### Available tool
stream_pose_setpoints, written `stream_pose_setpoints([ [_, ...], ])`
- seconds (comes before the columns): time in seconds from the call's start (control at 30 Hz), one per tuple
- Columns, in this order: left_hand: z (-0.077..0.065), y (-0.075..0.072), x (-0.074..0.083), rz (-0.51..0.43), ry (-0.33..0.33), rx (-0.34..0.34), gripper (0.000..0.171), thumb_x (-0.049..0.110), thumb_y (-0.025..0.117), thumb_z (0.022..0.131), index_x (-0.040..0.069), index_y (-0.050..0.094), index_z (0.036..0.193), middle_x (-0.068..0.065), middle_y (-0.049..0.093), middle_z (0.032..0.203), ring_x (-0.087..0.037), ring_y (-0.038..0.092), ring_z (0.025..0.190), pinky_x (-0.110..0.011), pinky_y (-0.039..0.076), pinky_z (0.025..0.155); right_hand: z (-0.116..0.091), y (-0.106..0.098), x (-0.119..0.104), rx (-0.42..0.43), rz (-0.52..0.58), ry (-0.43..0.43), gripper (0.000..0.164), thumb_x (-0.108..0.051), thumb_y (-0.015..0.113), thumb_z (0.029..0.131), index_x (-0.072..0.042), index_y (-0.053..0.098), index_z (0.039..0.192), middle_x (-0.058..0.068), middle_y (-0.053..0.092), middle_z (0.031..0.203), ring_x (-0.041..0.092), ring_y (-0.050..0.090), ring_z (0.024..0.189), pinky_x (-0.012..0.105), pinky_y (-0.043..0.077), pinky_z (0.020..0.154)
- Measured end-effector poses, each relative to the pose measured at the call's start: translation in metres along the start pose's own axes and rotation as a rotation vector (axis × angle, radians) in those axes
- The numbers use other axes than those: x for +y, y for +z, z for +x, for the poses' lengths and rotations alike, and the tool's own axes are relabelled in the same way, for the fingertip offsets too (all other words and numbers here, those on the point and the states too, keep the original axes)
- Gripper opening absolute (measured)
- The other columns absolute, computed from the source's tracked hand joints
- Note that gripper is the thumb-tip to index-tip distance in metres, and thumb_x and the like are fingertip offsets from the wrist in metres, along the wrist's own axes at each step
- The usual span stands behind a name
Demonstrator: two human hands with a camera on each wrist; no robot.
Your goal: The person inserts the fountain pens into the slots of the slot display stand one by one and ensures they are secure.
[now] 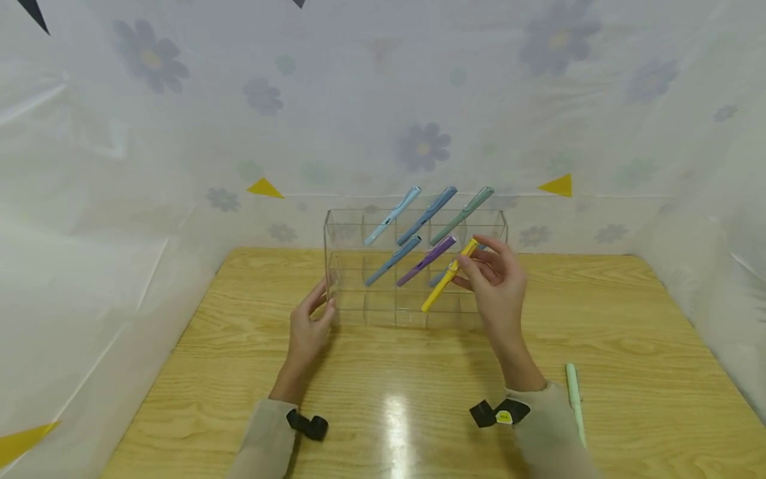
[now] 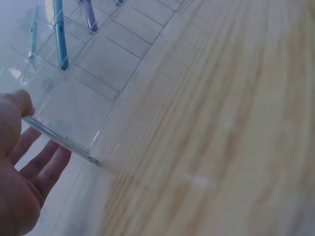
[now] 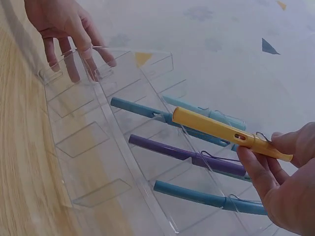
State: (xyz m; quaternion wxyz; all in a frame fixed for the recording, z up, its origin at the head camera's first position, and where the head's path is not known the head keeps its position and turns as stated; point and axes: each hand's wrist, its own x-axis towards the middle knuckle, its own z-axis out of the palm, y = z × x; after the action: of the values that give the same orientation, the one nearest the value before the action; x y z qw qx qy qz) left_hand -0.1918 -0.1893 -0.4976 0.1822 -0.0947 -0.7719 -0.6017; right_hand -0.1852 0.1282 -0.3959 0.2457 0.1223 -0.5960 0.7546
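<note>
My right hand [image 1: 501,283] pinches a yellow pen [image 1: 445,279] by its capped end, tilted in front of the clear acrylic pen rack [image 1: 383,319]. With the fingers of my left hand [image 1: 309,326] I grip the rack's left side panel, thumb in front and fingers behind in the left wrist view. Slanted in the rack's top row are a light blue pen [image 1: 391,216], a blue pen [image 1: 426,216] and a grey-green pen [image 1: 461,216]. Below them lie another blue pen [image 1: 392,261], a purple pen [image 3: 187,156] and a further blue pen [image 3: 211,199], partly hidden by my right hand in the head view.
A pale green pen [image 1: 574,399] lies on the wooden table [image 1: 628,319] beside my right sleeve. Behind the rack hangs a flower-patterned sheet [image 1: 359,100] with yellow triangles. Each wrist carries a small black camera [image 1: 308,424].
</note>
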Motion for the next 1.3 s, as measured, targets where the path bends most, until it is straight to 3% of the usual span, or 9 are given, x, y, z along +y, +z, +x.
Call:
stream_pose_setpoints([
  [0.23,0.001,0.003,0.003,0.031,-0.005,0.017,0.049,-0.005,0.060,0.099,0.005,0.056,0.147,-0.019,0.057,0.145,-0.044,0.063,0.119,-0.022,0.058,0.071,-0.004,0.013,0.011,0.009,0.012,0.018,0.041,0.002,0.073,0.093,0.004,0.060,0.132,0.020,0.062,0.104,0.024,0.073,0.089,0.041,0.062,0.073],
  [0.47,-0.004,0.001,0.036,0.020,-0.045,-0.001,0.047,-0.008,0.058,0.098,-0.003,0.055,0.145,-0.022,0.055,0.145,-0.045,0.062,0.121,-0.023,0.059,0.072,-0.009,0.020,0.021,0.033,-0.004,0.006,0.042,0.005,0.073,0.091,0.011,0.058,0.130,0.035,0.063,0.108,0.021,0.074,0.087,0.040,0.061,0.073],
  [0.53,-0.005,0.000,0.039,0.024,-0.052,0.000,0.047,-0.007,0.058,0.099,-0.002,0.056,0.145,-0.021,0.056,0.145,-0.044,0.062,0.121,-0.025,0.059,0.072,-0.010,0.021,0.024,0.036,0.001,0.002,0.042,0.005,0.074,0.091,0.012,0.059,0.130,0.036,0.064,0.107,0.020,0.075,0.087,0.038,0.061,0.073],
  [0.73,-0.006,-0.001,0.040,0.011,-0.049,0.009,0.047,-0.008,0.059,0.098,-0.002,0.057,0.144,-0.022,0.057,0.144,-0.045,0.062,0.119,-0.029,0.061,0.072,-0.015,0.025,0.030,0.021,-0.003,0.007,0.041,0.005,0.072,0.092,0.013,0.060,0.131,0.032,0.065,0.107,0.019,0.074,0.088,0.035,0.062,0.074],
  [1.03,-0.003,0.000,0.039,0.031,-0.017,0.012,0.046,-0.008,0.060,0.098,-0.003,0.057,0.144,-0.023,0.057,0.143,-0.046,0.062,0.118,-0.022,0.058,0.071,-0.014,0.029,0.026,0.011,-0.003,0.009,0.036,0.005,0.067,0.096,0.014,0.061,0.130,0.032,0.065,0.110,0.019,0.073,0.089,0.034,0.061,0.074],
  [1.3,-0.003,0.000,0.039,0.042,-0.026,0.000,0.046,-0.005,0.059,0.099,-0.001,0.056,0.145,-0.022,0.056,0.144,-0.044,0.062,0.120,-0.023,0.058,0.071,-0.016,0.034,0.033,0.032,0.031,-0.031,0.033,0.007,0.074,0.090,0.016,0.063,0.120,0.035,0.064,0.106,0.021,0.075,0.085,0.036,0.062,0.075],
])
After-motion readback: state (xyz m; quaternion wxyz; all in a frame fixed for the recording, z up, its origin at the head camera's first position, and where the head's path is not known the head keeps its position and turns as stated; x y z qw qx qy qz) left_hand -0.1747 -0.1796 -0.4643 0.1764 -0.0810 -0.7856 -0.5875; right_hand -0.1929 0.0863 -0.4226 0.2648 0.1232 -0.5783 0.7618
